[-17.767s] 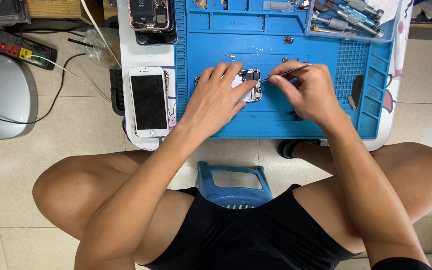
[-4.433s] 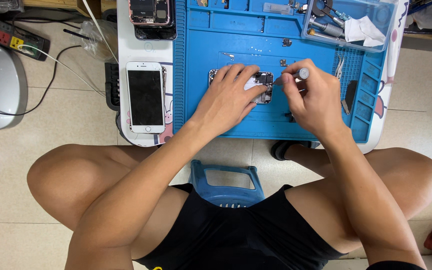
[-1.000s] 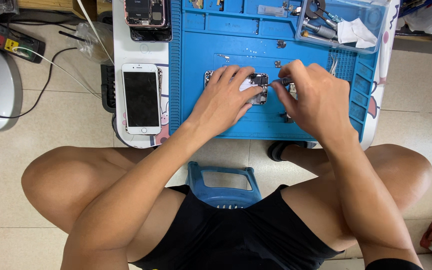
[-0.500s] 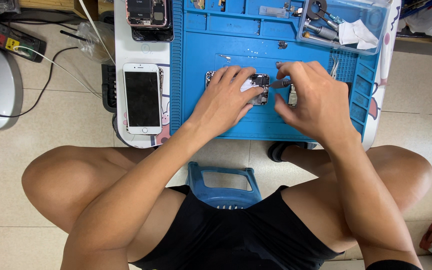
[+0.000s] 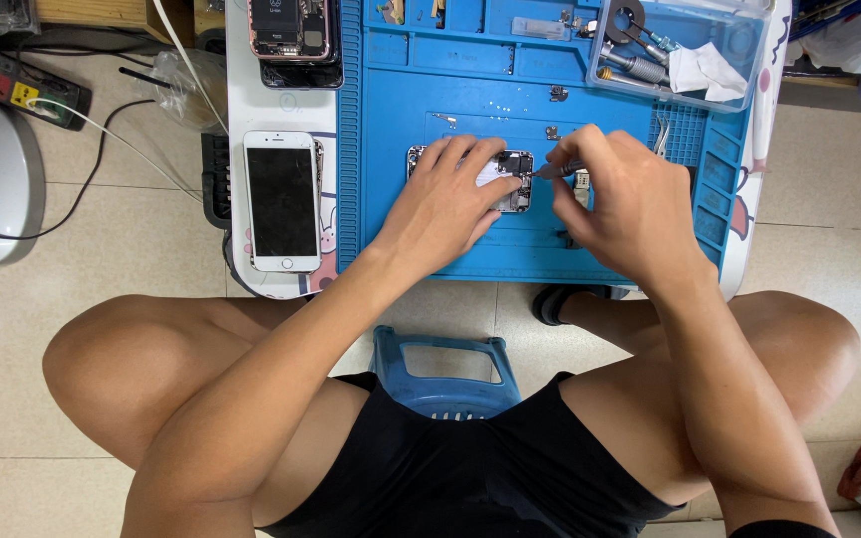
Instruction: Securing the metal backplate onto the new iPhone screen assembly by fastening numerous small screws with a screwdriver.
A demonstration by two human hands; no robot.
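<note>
1. The left hand [image 5: 447, 204] lies flat over the opened phone body [image 5: 510, 179] on the blue work mat [image 5: 450, 90], fingers spread and pressing it down, much as a second ago.
2. The right hand [image 5: 630, 204] has shifted slightly: its fingers are closed around a thin metal tool [image 5: 556, 169], whose tip now points at the phone body's right edge, just beyond the left fingertips.
3. Judging by that, the fine work on the phone's inside goes on, and the grip looks settled.
4. Well left of both hands, a white phone [image 5: 282, 199] lies face up on the bench [image 5: 241, 100]; a clear tray [image 5: 739, 70] of tools sits beyond the right fingers.
</note>
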